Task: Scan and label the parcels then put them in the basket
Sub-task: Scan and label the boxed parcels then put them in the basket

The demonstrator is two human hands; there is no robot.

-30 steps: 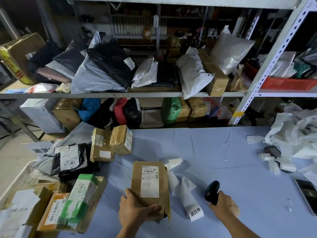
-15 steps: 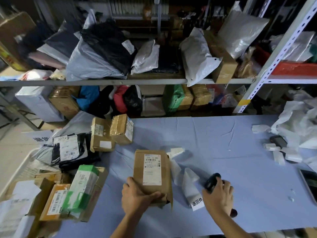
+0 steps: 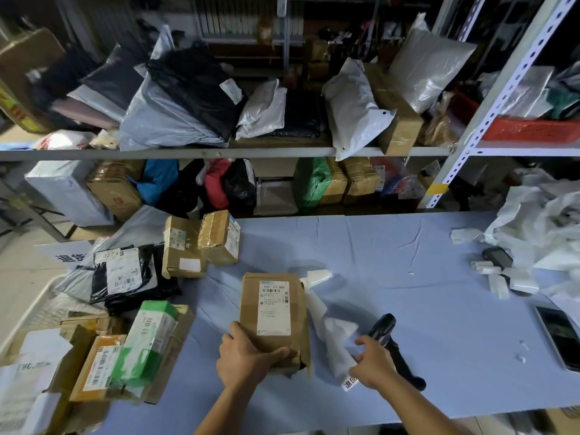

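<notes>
A brown cardboard parcel (image 3: pixel 272 312) with a white shipping label lies on the blue table (image 3: pixel 408 271). My left hand (image 3: pixel 243 359) grips its near end, thumb on top. To its right runs a white label strip (image 3: pixel 332 334) from a small roll (image 3: pixel 317 275). My right hand (image 3: pixel 373 364) pinches this strip near its printed end. The black handheld scanner (image 3: pixel 392 343) lies on the table just behind that hand, with no hand on it. The white basket (image 3: pixel 40 304) sits at the far left, partly under parcels.
Several parcels crowd the table's left end: a green-and-white one (image 3: pixel 147 340), a black bag (image 3: pixel 125 277), two brown boxes (image 3: pixel 201 243). A phone (image 3: pixel 561 337), label rolls (image 3: pixel 502 274) and crumpled white paper (image 3: pixel 539 227) lie at the right. Full shelves stand behind.
My right hand let go of the scanner, which now lies on the table, and took hold of the label strip. My left hand has stayed on the brown parcel.
</notes>
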